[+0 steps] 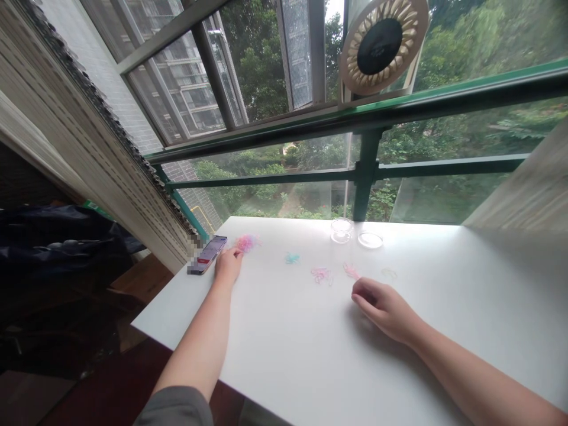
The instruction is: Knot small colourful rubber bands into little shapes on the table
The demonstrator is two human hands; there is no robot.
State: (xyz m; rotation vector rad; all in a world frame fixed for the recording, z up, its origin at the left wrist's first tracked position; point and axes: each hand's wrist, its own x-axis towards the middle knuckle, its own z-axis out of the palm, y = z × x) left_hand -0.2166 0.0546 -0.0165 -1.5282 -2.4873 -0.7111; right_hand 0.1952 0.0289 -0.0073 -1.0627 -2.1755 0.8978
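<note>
My left hand (228, 265) reaches to the edge of a mixed pile of small pink, purple and orange loops (247, 243), which look like elastic bands. Its fingers are pinched together at the pile, and what they hold is too small to make out. My right hand (382, 305) rests over the table with its fingers curled in, their inside hidden. Just beyond its fingertips lies a small group of pink bands (350, 270). A paler pink and lilac group (321, 275), a turquoise group (291, 258) and a few whitish bands (389, 273) lie apart on the white tabletop (284, 331).
Two clear round dishes (341, 231) (370, 239) stand at the table's back edge. A phone (207, 255) lies left of my left hand. Behind the table run a green railing (366, 171) and a window; a round fan (382, 46) stands above. A curtain (110, 136) hangs left.
</note>
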